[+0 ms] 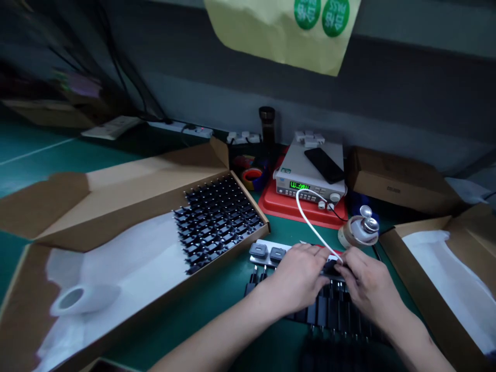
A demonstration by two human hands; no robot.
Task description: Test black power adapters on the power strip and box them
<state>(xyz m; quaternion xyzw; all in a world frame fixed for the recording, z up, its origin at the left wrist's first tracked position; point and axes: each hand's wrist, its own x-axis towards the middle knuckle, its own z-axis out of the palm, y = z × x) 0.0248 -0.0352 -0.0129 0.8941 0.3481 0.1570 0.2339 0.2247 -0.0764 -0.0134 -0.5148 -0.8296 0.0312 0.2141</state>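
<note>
My left hand (298,274) and my right hand (366,279) meet over a black power adapter (331,267), which they largely hide. The right fingertips close around the end of a white cable (313,227) at the adapter, and the left fingers grip the adapter's other side. Just left of my hands, a metal fixture strip (271,247) carries two grey socket blocks (258,250). Below my wrists lies a row of black adapters (329,312) with their metal pins showing.
A cardboard box lid (248,206) holds several rows of black adapters (215,222) at left, beside white wrapping. A bench instrument with a green display (299,185) sits on a red tray (287,206), a phone (324,165) on top. A solvent dispenser (358,230) and another cardboard box (434,268) stand to the right.
</note>
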